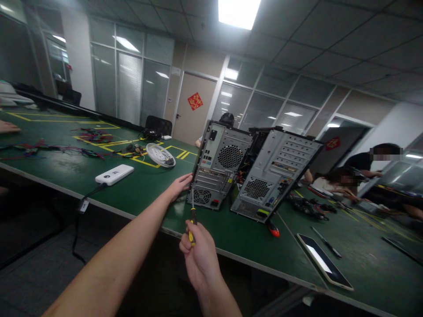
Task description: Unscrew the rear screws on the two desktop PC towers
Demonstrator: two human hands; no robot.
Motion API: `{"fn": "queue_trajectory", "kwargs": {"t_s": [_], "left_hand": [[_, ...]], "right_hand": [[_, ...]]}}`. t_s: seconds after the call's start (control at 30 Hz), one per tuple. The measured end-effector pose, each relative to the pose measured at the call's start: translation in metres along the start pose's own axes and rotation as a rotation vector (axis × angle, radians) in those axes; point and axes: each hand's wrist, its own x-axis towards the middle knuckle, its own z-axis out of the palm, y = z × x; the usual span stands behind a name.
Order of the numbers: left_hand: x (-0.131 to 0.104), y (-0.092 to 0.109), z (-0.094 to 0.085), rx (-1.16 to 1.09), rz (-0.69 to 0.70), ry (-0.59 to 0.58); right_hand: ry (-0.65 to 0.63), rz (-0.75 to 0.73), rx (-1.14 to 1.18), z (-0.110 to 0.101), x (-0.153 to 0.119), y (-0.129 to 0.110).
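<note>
Two computer cases stand side by side on the green table, backs toward me: the left case and the right case. My right hand grips a yellow and black screwdriver, its shaft pointing up to the lower left edge of the left case. Against that case's left side rests my left hand, fingers extended and their tips partly hidden by the case. A red-tipped tool lies below the right case.
On the green table, a white power bank with a cable and a white round tray lie left. Wires are farther left. A tablet, a pen-like tool and black cables lie right. People sit at far right.
</note>
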Motion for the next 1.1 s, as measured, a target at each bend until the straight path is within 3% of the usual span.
{"fn": "queue_trajectory", "kwargs": {"t_s": [0.43, 1.1], "left_hand": [[-0.0021, 0.0016, 0.0008, 0.001, -0.003, 0.0], [-0.0025, 0.0001, 0.0001, -0.001, 0.012, -0.026]], "right_hand": [[0.009, -0.044, 0.007, -0.0003, 0.0045, -0.0016], [0.009, 0.01, -0.097, -0.0028, 0.0062, -0.0051]]}}
